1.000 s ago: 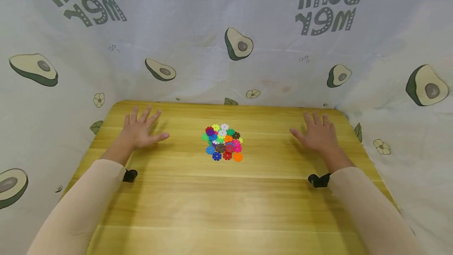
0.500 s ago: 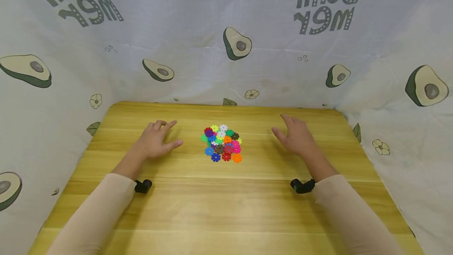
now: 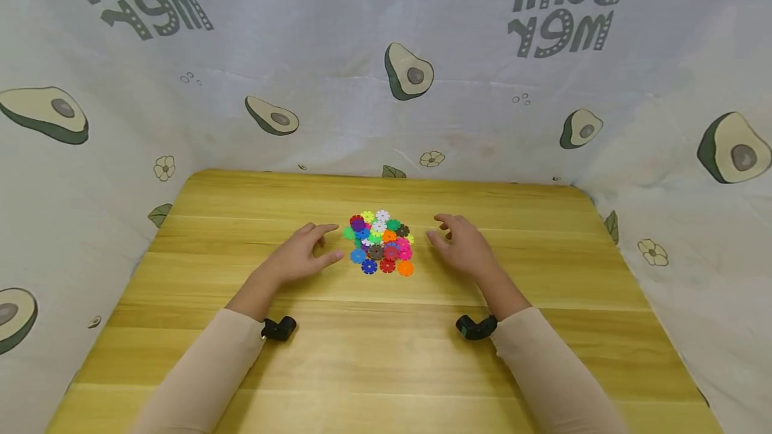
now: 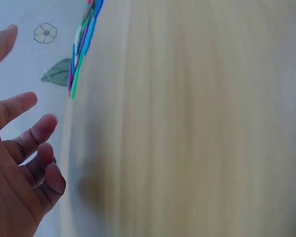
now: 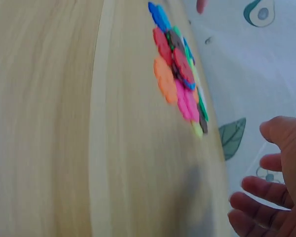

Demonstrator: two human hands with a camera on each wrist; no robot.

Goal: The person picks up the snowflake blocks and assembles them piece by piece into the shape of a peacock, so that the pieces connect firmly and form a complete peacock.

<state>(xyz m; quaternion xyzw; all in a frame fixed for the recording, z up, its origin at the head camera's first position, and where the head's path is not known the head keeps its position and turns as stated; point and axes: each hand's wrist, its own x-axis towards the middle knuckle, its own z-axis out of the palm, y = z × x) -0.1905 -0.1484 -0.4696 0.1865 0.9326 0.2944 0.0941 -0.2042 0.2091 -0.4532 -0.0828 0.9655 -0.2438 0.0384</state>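
Observation:
A heap of colourful notched plastic discs [image 3: 376,252] lies on the wooden table, some overlapping. Just left of the heap is my left hand [image 3: 299,254], thumb and index finger stretched toward it without touching. In the left wrist view, the other fingers of the left hand [image 4: 15,168] bend loosely around nothing. On the heap's right side hovers my right hand [image 3: 463,246], its fingers loosely bent and apart from the discs. The right wrist view shows the right hand [image 5: 276,182] holding nothing, with an orange disc [image 5: 165,80] at the heap's near edge.
The wooden table [image 3: 374,353] reaches back to a white curtain [image 3: 338,32] printed with avocados, which also hangs on both sides. A black wrist camera [image 3: 279,328] sits on the left wrist, another black camera [image 3: 476,327] on the right one.
Both hands have moved inward from the table's sides to the heap. Their fingers, spread wide a second ago, are now relaxed and slightly bent. The discs have stayed in place.

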